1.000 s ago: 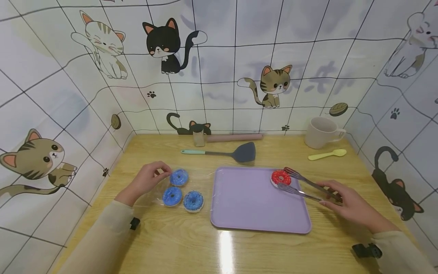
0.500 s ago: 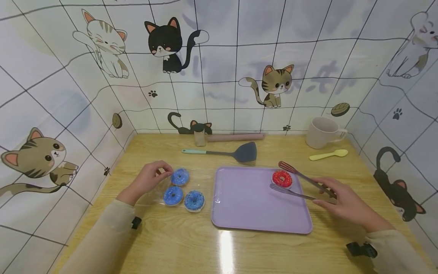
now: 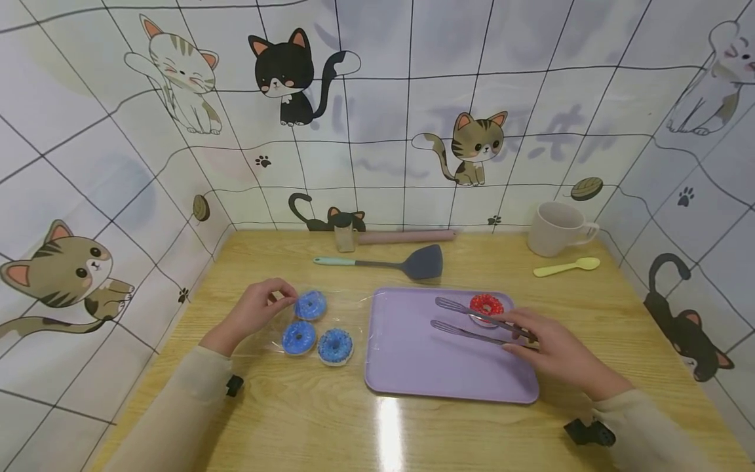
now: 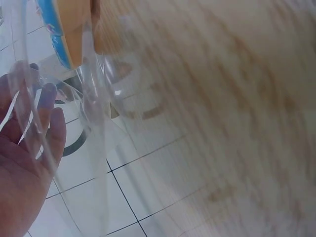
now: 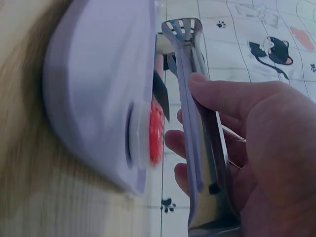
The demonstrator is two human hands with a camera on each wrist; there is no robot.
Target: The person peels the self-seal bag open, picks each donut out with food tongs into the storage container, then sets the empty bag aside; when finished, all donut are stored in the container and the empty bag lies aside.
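Head: red donut [image 3: 493, 304] partly behind tongs [image 3: 454, 305]

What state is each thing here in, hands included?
Metal slotted tongs, spread, holding nothing
Right hand, gripping the tongs
Left hand, pinching clear plastic film
Purple rectangular tray, lying flat
Red round sprinkled doughnut, flat on the tray
Three blue round doughnuts, lying flat
Grey-bladed spatula, lying flat
Yellow spoon, lying flat
Beige handled mug, upright
Pink rolling pin, lying down

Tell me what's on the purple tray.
A red donut sits on the tray near its far right corner. Tongs in the right hand hang above, partly covering the donut. The tray's surface beneath the donut is hidden.
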